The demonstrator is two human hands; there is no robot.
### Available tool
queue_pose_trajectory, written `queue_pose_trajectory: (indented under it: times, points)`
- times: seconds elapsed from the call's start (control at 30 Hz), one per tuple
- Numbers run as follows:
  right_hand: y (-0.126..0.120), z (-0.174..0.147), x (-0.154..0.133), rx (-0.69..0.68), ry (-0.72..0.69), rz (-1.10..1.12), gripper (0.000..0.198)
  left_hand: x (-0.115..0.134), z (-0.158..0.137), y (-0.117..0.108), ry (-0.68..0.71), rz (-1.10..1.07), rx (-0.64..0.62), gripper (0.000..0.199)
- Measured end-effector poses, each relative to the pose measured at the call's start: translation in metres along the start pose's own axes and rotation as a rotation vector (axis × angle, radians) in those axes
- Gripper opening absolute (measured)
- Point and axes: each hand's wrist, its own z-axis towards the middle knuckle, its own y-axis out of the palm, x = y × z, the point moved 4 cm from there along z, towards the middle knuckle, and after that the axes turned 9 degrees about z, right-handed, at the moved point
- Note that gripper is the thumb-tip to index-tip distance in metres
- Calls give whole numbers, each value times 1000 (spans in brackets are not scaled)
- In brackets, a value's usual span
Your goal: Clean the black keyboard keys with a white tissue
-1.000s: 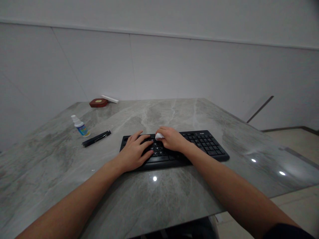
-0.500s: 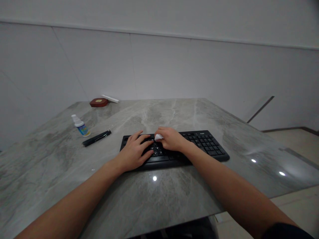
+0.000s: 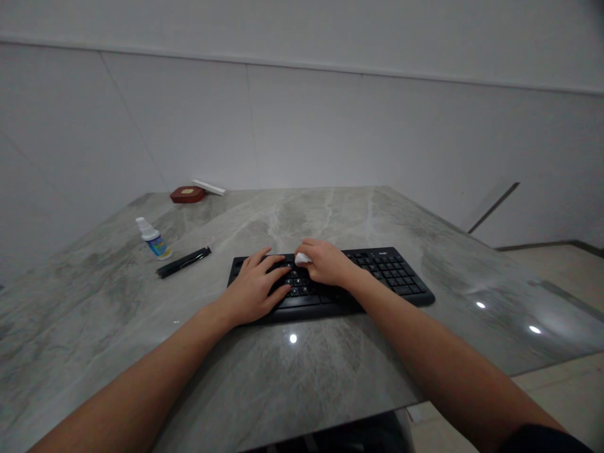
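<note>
A black keyboard (image 3: pixel 391 274) lies on the marble-patterned table, its long side toward me. My left hand (image 3: pixel 252 286) rests on its left part with fingers spread across the keys, holding nothing. Over the middle of the keyboard, my right hand (image 3: pixel 325 263) is closed around a small white wad (image 3: pixel 302 258), perhaps tissue or cloth, pressed against the upper key rows. Most of the wad is hidden by the fingers. Several keys show between the two hands.
Left of the keyboard lie a black pen-like tool (image 3: pixel 184 262) and a white spray bottle (image 3: pixel 153 239) with a blue label. Near the wall sit a reddish-brown case (image 3: pixel 187 194) and a white flat bar (image 3: pixel 209 187). The table (image 3: pixel 302 377) ends close to me.
My right hand has shifted very slightly to the right with the white wad. The left hand and keyboard stay in place.
</note>
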Motion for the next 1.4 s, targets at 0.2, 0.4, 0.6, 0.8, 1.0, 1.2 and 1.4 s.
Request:
queue_pose_trajectory:
  times: [0.2, 0.4, 0.6, 0.8, 1.0, 1.2, 1.4]
  points:
    - [3, -1, 1, -49, -31, 31, 13, 0, 0, 0, 0, 21, -6, 37]
    - [3, -1, -1, 3, -11, 27, 12, 0, 0, 1, 2, 29, -9, 37]
    - [3, -1, 0, 30, -18, 9, 11, 0, -1, 0, 0, -4, 7, 36]
    - [6, 0, -2, -19, -62, 46, 10, 0, -1, 0, -4, -13, 11, 35]
    - [5, 0, -2, 16, -59, 32, 12, 1, 0, -1, -3, -11, 8, 34]
    - [4, 0, -1, 4, -24, -10, 9, 1, 0, -1, -8, -14, 2, 35]
    - [5, 0, -4, -26, -69, 55, 11, 0, 0, 0, -9, -21, -2, 35]
